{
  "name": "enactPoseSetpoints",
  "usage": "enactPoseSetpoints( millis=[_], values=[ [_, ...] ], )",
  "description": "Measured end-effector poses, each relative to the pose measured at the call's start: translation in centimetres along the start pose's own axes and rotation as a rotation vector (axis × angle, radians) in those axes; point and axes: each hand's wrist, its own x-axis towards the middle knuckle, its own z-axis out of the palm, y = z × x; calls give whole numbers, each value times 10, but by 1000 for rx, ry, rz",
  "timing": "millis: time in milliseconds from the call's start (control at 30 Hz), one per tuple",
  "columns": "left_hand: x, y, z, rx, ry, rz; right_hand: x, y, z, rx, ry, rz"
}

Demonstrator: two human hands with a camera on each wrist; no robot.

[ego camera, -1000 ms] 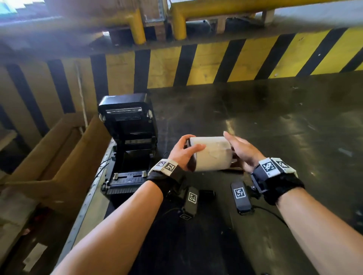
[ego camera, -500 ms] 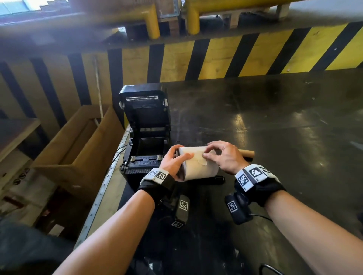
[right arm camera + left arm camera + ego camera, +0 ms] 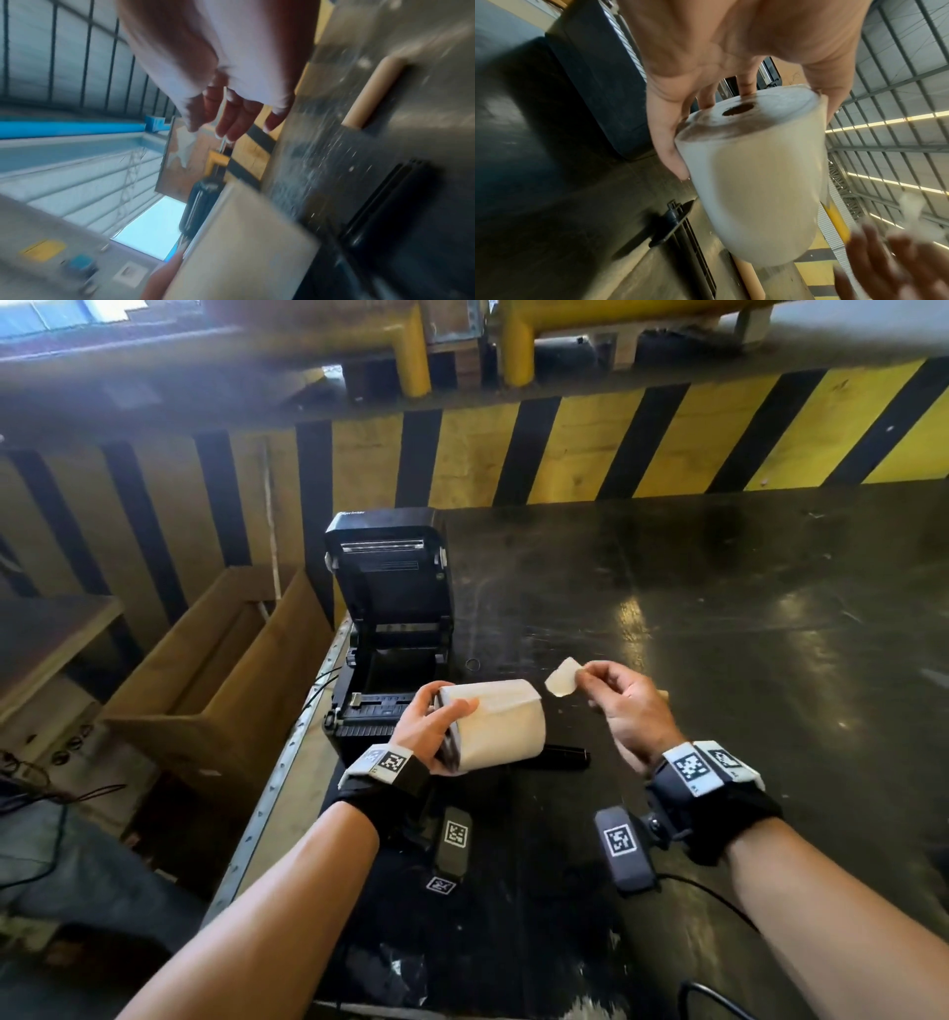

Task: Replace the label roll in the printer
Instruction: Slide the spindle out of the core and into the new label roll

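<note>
Above the dark table [image 3: 719,618], the label roll [image 3: 500,726] lies sideways in the left hand [image 3: 429,731], thumb over its top and fingers curled around the near end, likely to steady it. Just beside it, the right hand [image 3: 624,706] pinches a small torn paper piece [image 3: 562,677] clear of the roll. Behind them the printer [image 3: 390,629] stands open, its bay apparently ready for loading.
</note>
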Motion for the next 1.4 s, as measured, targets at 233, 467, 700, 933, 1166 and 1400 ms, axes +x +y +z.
enactPoseSetpoints(
  millis=[233, 467, 700, 933, 1166, 1400],
  values=[
    [-7, -13, -10, -39, 26, -2, 10, 76, -64, -639, -34, 287],
    [-8, -22, -3, -27, 27, 0, 8, 115, -75, -850, -28, 391],
    [0, -25, 5, -21, 7, -1, 1, 123, -69, -933, 16, 408],
    [7, -23, 5, -24, -22, 2, 4, 118, -70, -959, 8, 436],
    [-2, -23, -32, -100, 28, 15, 44, 78, -29, -951, -254, -12],
    [-30, -32, -66, -162, 143, 51, 85, 72, 55, -1119, -821, -73]
  ],
)
